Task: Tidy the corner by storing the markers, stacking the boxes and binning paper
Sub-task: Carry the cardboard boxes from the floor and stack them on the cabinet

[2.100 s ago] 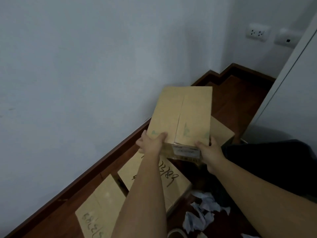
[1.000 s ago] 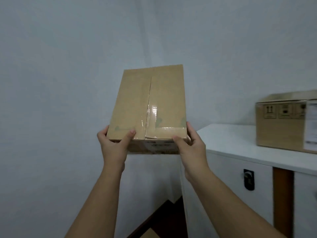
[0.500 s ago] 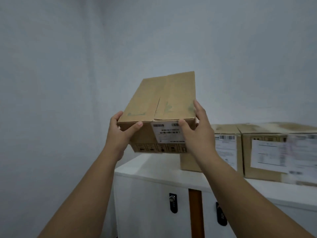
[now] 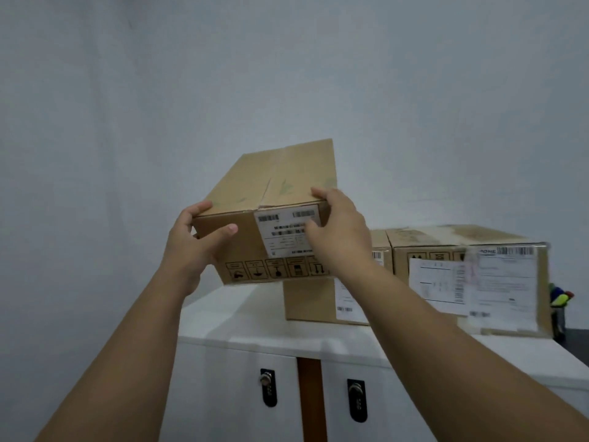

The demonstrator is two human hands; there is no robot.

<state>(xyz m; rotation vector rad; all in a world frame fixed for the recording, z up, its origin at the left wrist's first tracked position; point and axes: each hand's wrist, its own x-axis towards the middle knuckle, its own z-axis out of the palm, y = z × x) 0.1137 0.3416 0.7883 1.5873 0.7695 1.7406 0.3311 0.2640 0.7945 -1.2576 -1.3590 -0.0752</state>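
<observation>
A closed cardboard box (image 4: 274, 215) is held in the air above the left end of a white cabinet (image 4: 242, 317), in front of a grey wall (image 4: 159, 90). Its long axis runs away from the camera toward the wall, tilted, with the far end higher. The labelled short end faces the camera; a taped seam runs lengthwise along the top. The left hand (image 4: 194, 244) clasps the near left corner, thumb on the end face. The right hand (image 4: 338, 231) grips the near right corner, fingers over the top edge. Whether the box's underside touches the smaller box (image 4: 312, 301) standing on the cabinet cannot be told. A larger labelled box (image 4: 471, 275) stands just beside that one, to the right.
</observation>
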